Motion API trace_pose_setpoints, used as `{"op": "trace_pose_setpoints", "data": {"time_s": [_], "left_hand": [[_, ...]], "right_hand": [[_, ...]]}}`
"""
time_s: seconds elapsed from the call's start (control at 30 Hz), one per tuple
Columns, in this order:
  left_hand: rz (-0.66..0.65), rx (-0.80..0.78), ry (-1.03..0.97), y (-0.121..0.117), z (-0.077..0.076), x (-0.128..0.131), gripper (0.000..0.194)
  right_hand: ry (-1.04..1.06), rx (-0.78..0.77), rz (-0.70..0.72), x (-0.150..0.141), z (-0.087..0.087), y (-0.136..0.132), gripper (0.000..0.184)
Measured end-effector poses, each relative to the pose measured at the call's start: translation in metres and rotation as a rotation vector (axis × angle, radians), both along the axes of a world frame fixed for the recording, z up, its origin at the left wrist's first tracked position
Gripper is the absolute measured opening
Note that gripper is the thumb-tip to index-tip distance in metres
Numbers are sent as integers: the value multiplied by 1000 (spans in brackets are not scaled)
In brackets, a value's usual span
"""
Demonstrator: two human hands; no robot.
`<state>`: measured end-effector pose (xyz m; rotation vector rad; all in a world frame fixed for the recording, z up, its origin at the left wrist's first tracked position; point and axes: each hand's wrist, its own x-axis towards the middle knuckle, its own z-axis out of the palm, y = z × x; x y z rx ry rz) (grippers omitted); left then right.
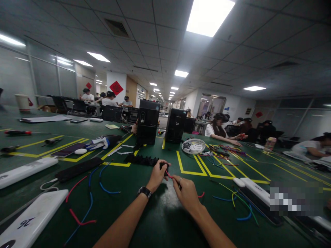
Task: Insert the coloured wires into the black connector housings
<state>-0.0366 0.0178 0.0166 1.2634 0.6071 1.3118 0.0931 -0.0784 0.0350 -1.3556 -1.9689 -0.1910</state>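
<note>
My left hand [156, 175], with a dark watch on the wrist, is closed around a small black item [165, 166] that its fingers partly cover; its kind is unclear. From it a short red wire [169, 175] runs to my right hand [187, 193], whose thumb and forefinger pinch it. Both hands are just above the green table [165, 220]. Behind my left hand lies a black ribbed strip [142, 160]. A red wire [74, 215] and a blue wire [90, 196] lie to the left. Yellow, green and blue wires [243, 203] lie to the right.
Two black computer towers [148, 122] stand ahead. A white round fan grille [193, 146] and tangled wires [224, 151] sit to their right. White power-bank-like cases [38, 213], gloves [99, 143] and a screwdriver [19, 132] lie left. Across the table sits another person [214, 129].
</note>
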Motion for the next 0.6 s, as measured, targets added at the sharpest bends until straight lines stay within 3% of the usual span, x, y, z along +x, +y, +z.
{"op": "trace_pose_setpoints", "data": {"time_s": [0.23,0.4,0.6], "left_hand": [[-29,8,30,-4,2,-3,35],[40,-7,-18,-7,6,0,39],[26,-22,-40,-6,5,1,42]], "right_hand": [[-30,-8,-14,6,3,0,27],[-57,-42,37,-8,-6,-3,29],[-31,-37,27,-14,-6,-4,29]]}}
